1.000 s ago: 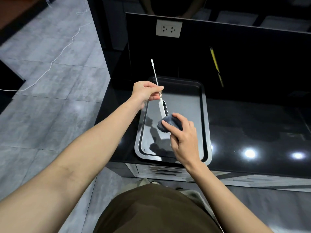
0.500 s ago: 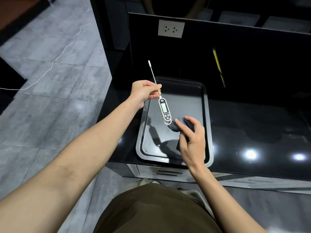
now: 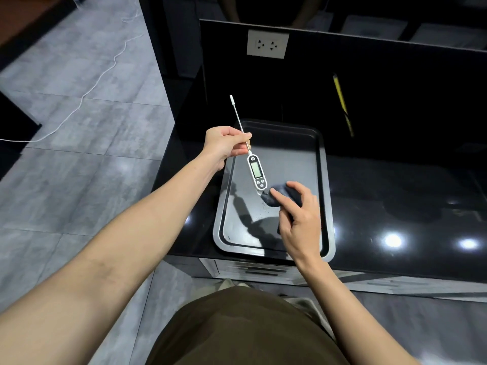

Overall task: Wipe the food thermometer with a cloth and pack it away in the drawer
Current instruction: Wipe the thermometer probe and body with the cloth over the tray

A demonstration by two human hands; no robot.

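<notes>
Thermometer (image 3: 256, 172) is held up over the tray (image 3: 325, 196), pinched on its metal probe by the left hand (image 3: 227, 148), thumb and fingers curled tight round the thin rod just above the white body. The probe is angled up and away to the left, its white capped tip sticking out well past the knuckles, while the display and the buttons are turned up toward the camera (screen looks blank from here, can't be read anyway). The dark cloth (image 3: 279, 195) is bunched up in the right hand (image 3: 298, 221), gripped between thumb and curled fingers, and its front edge is touching the bottom end of the thermometer body, or close enough that no gap can be made out. A few water drops can be seen on the tray floor just under that spot, along with the shadows of both hands. The tray is sat at the front left corner of a glossy black counter (image 3: 395, 206), with drawer fronts (image 3: 259, 270) visible just below the counter edge. A white wall socket (image 3: 267, 45) is mounted on the black back panel.
</notes>
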